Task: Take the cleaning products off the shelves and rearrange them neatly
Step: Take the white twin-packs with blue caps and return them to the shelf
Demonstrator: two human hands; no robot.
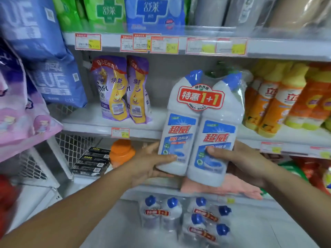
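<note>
A shrink-wrapped twin pack of white toilet-cleaner bottles [200,126] with blue caps and a red "1+1" sticker is upright in front of the middle shelf [100,122]. My left hand [152,161] grips its lower left side, thumb across the front. My right hand [240,161] grips the lower right side, thumb on the label. Three more twin packs [188,217] of the same cleaner sit on the floor below, some lying down.
Two purple softener pouches [121,90] stand on the middle shelf to the left; orange and yellow bottles [283,99] crowd its right. An orange-capped bottle [121,153] and black boxes [93,161] sit on the lower shelf. Blue and pink bags hang at left.
</note>
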